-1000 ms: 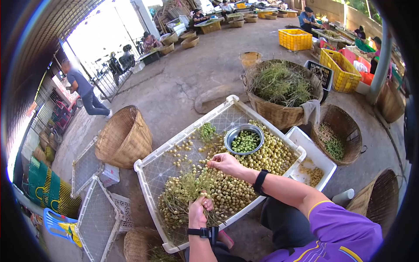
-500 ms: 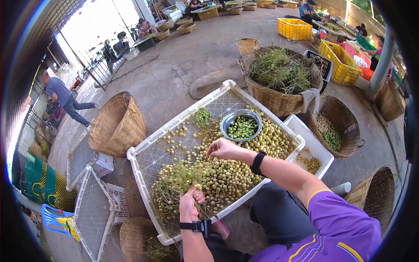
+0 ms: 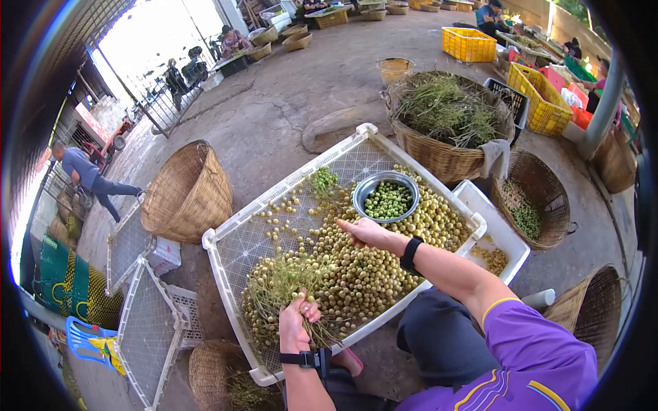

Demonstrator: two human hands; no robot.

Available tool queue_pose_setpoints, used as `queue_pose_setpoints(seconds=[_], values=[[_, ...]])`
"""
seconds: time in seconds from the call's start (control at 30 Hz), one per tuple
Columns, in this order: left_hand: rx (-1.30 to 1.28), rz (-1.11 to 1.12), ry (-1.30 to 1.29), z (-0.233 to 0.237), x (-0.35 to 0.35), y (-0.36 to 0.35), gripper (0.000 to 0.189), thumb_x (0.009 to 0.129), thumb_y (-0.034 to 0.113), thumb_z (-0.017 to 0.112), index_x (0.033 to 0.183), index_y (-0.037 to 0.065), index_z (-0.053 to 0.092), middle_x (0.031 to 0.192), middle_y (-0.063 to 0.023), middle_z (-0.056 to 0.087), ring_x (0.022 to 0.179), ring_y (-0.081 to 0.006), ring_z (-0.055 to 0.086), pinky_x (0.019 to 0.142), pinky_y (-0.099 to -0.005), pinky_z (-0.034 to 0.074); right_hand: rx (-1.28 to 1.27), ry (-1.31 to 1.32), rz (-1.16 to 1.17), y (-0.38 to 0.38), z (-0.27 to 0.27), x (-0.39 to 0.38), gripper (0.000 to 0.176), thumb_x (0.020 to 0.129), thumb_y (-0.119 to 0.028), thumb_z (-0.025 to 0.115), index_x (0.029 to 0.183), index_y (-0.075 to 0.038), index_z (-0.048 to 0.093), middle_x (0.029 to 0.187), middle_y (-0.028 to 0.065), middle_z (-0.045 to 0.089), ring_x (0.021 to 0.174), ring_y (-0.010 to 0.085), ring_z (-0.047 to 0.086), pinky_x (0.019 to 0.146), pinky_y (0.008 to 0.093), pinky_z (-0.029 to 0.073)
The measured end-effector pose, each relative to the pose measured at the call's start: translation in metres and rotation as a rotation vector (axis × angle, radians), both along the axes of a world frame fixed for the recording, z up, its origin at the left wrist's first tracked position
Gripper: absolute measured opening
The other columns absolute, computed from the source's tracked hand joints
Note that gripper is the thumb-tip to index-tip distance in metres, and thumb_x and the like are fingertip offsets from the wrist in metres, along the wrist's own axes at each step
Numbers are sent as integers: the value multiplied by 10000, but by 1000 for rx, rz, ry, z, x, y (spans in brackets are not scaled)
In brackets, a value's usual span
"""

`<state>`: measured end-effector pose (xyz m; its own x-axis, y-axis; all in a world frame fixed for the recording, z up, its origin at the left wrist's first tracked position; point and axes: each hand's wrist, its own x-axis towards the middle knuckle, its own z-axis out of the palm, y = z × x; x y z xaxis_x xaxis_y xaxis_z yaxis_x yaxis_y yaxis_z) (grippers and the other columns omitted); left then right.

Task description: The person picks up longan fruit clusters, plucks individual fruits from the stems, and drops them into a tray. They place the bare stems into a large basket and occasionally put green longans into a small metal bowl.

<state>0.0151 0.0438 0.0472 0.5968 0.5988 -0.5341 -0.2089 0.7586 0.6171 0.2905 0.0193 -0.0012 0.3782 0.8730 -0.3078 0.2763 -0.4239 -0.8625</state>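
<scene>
My left hand is wrapped round a bunch of thin green stems with a few round fruits on it, over the near left part of a white mesh tray. Many yellow-brown round fruits lie heaped in the tray. Above the heap is my right hand, just below a metal bowl of small green fruits; its index finger and thumb show, but whether something is between them cannot be made out. A small green cluster lies left of the bowl.
A wicker basket of stems stands behind the tray, an upright one at left, another with green fruits at right. A white box touches the tray's right side. One person walks at far left; others sit farther back.
My right hand has moved slightly right, nearer the bowl, with its fingers now pointing left. My left hand still holds the stems. The person at far left has moved further left.
</scene>
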Motion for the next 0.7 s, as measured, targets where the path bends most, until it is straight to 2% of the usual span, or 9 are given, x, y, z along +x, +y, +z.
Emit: queue_pose_setpoints(seconds=[0.07, 0.1, 0.2, 0.4, 0.47, 0.5, 0.6, 0.67, 0.7], values=[[-20, 34, -13, -2, 2, 2, 230, 919, 229, 471, 726, 107, 444, 520, 38, 311, 458, -87, 309, 415, -230, 269, -91, 626, -85, 3, 5, 0, 610, 833, -638, 404, 625, -77, 524, 643, 49, 605, 528, 105, 577, 341, 196, 300], [-41, 69, -25, -3, 2, 2, 299, 922, 249, 471, 660, 114, 419, 515, 38, 307, 456, -88, 307, 414, -231, 270, -91, 780, -71, 2, 7, -2, 561, 851, -621, 376, 665, -103, 484, 723, 52, 613, 509, 82, 566, 302, 139, 214], [-55, 125, -51, -3, 5, 3, 393, 921, 281, 475, 578, 130, 355, 506, 40, 299, 453, -88, 308, 418, -229, 278, -104, 889, -63, 2, 13, -10, 557, 865, -606, 358, 666, -102, 487, 722, 64, 605, 481, 90, 553, 294, 142, 222], [71, 201, -139, -12, 12, 0, 392, 841, 370, 588, 616, 113, 394, 574, 19, 354, 515, -91, 336, 468, -227, 316, -132, 865, 17, -5, 26, -34, 581, 868, -626, 290, 699, -102, 476, 704, 45, 594, 474, 94, 533, 287, 156, 225], [182, 284, -125, -15, 17, -2, 246, 783, 211, 694, 830, 54, 511, 631, 8, 453, 530, -92, 416, 461, -244, 359, -138, 782, 105, -11, 37, -49, 570, 874, -618, 289, 713, -104, 476, 723, 30, 589, 471, 71, 470, 296, 157, 239], [227, 292, -127, -12, 18, -4, 299, 728, 115, 739, 928, 28, 534, 705, -23, 533, 568, -101, 474, 465, -246, 385, -175, 721, 80, -13, 47, -59, 573, 869, -633, 275, 710, -117, 466, 706, 8, 582, 458, 63, 446, 306, 162, 251], [403, 365, 73, -5, 31, -12, 324, 717, 61, 737, 967, 15, 536, 743, -36, 566, 577, -111, 500, 462, -236, 382, -163, 625, 160, -17, 47, -74, 609, 839, -681, 263, 707, -120, 460, 700, -7, 574, 446, 62, 428, 306, 192, 268], [458, 390, 83, 8, 40, -21, 333, 693, 28, 746, 961, 9, 551, 798, -52, 601, 596, -114, 528, 479, -233, 400, -199, 587, 159, -14, 39, -81, 649, 827, -704, 233, 718, -113, 479, 661, -5, 554, 421, 70, 417, 307, 207, 279], [522, 370, 127, 12, 43, -25, 316, 690, 33, 749, 944, 9, 563, 812, -52, 608, 613, -105, 533, 496, -231, 410, -195, 539, 141, -20, 58, -87, 670, 825, -708, 214, 717, -108, 490, 634, -3, 536, 409, 74, 412, 309, 211, 281]])
